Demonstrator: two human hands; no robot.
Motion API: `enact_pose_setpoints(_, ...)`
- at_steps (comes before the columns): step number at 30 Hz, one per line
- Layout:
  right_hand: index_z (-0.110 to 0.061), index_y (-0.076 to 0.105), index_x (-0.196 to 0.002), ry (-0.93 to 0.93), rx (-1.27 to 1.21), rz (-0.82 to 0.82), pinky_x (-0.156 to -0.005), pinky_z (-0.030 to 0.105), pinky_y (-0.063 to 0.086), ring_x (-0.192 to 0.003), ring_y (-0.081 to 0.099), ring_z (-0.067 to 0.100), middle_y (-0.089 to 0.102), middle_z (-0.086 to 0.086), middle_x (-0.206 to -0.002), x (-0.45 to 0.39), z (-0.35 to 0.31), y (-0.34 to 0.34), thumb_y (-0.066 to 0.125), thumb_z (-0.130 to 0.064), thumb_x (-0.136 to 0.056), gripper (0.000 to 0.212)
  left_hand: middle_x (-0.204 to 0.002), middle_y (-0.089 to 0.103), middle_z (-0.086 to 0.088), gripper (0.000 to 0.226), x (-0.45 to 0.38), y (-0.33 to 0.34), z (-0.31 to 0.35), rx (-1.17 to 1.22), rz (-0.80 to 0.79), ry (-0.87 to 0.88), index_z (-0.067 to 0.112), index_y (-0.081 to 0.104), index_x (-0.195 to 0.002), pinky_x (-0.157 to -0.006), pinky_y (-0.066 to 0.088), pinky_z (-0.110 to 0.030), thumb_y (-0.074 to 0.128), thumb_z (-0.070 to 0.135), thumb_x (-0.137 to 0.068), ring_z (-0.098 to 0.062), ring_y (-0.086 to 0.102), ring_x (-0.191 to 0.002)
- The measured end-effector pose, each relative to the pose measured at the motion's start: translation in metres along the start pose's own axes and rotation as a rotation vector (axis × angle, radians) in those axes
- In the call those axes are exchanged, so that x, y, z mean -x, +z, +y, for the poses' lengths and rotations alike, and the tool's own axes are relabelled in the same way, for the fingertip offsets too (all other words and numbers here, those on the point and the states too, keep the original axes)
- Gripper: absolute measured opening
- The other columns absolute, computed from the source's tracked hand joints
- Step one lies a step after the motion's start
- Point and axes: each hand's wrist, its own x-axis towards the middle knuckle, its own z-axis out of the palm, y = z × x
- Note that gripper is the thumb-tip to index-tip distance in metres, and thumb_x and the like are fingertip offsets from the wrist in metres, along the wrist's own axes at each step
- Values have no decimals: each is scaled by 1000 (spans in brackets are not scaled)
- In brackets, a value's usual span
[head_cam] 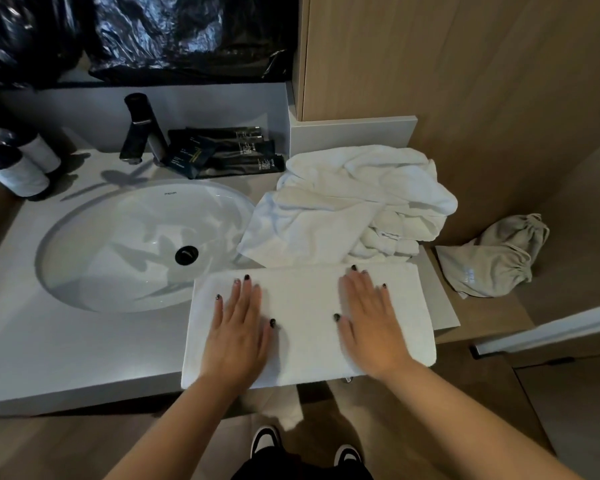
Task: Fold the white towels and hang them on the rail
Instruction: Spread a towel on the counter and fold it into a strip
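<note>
Pressing flat on folded towel (305, 306) with both hands, left (238, 327) and right (371, 323), fingers straight, gripping nothing, on surface (84, 348).

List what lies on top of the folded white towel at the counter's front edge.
Both hands lie flat on the folded towel: left hand, right hand, fingers straight. Nothing else is on it. The counter beneath it is covered.

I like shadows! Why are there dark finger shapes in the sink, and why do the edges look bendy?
In the head view, light from above throws soft hand-like shadows into the sink, likely from the left hand and right hand flat on the folded towel; the wide-angle lens bends the counter edges; the top is dim.
</note>
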Motion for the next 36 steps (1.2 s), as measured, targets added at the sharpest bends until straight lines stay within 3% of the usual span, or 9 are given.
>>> enact_pose_setpoints(3, -24, -7, -157, -172, 105, -104, -122, 45, -5, -149, -19, 16, -15, -3, -163, 9, -21, 21, 9, -54, -100, 66, -165, -11, 0, 72, 10, 10, 6, -26, -26, 22, 19, -8, -156, -120, -16, -36, 0, 58, -96, -16, -22, -149)
enact_pose_setpoints(8, -25, -20, -153, -137, 180, -182, -121, 43, -12, -144, -31, 10, -26, -7, -160, 3, -2, 12, 2, -69, -92, 78, -163, -21, 3, 76, 10, 7, -7, -75, -41, -2, 30, -16, -155, -119, -18, -36, -5, 69, -91, -16, -25, -149)
enact_pose_setpoints(12, -23, -19, -153, -93, 104, -208, -119, 43, -17, -145, -31, 13, -29, -7, -158, 5, -11, 6, 9, -66, -94, 78, -162, -22, 3, 78, 19, 4, -7, -25, -49, -51, 29, -15, -155, -118, -17, -35, -3, 68, -89, -16, -24, -148)
enact_pose_setpoints(18, -23, 14, -157, -57, -109, -99, -116, 27, -17, -151, -10, 15, -4, -5, -163, 32, -44, 14, 31, -35, -104, 57, -162, 23, 1, 56, 57, -1, 2, 310, 148, -197, 21, 40, -151, -121, 2, -31, 54, 35, -99, -8, 4, -149)
enact_pose_setpoints(24, -27, 12, -157, -55, -44, -165, -117, 34, -12, -150, -13, 15, -5, -5, -165, 30, -56, 15, 30, -38, -104, 56, -153, 41, -10, 50, 86, -3, -1, 413, 268, -237, 8, 57, -137, -118, 26, -42, 69, 12, -89, -24, 29, -147)
enact_pose_setpoints(27, -28, 14, -157, -32, -87, -197, -117, 34, -12, -150, -13, 14, -5, -6, -165, 24, -58, 11, 31, -40, -105, 56, -141, 44, -16, 48, 100, -3, -8, 607, 330, -600, 4, 55, -128, -108, 38, -51, 74, 12, -84, -33, 36, -134)
enact_pose_setpoints(30, -27, 16, -156, -12, -132, -200, -118, 34, -11, -150, -12, 13, -4, -6, -165, 22, -59, 8, 32, -37, -105, 55, -117, 54, -14, 53, 111, 0, -20, 911, 269, -889, 2, 51, -125, -95, 48, -49, 77, 15, -81, -32, 54, -110)
enact_pose_setpoints(34, -24, 33, -151, 42, -244, -59, -118, 26, -8, -151, -1, 11, 10, -9, -162, 28, -71, 14, 39, -28, -104, 48, -109, 63, -9, 48, 116, 2, -28, 1409, 90, -983, 8, 49, -126, -101, 48, -44, 74, 14, -86, -20, 63, -102)
enact_pose_setpoints(36, -22, 57, -134, 145, -502, 109, -116, 13, 10, -144, 22, 4, 37, -10, -152, 39, -85, 16, 48, -14, -101, 35, -114, 68, -11, 36, 111, 4, -34, 1637, 25, -986, 6, 55, -121, -104, 46, -38, 70, 13, -89, -19, 66, -107)
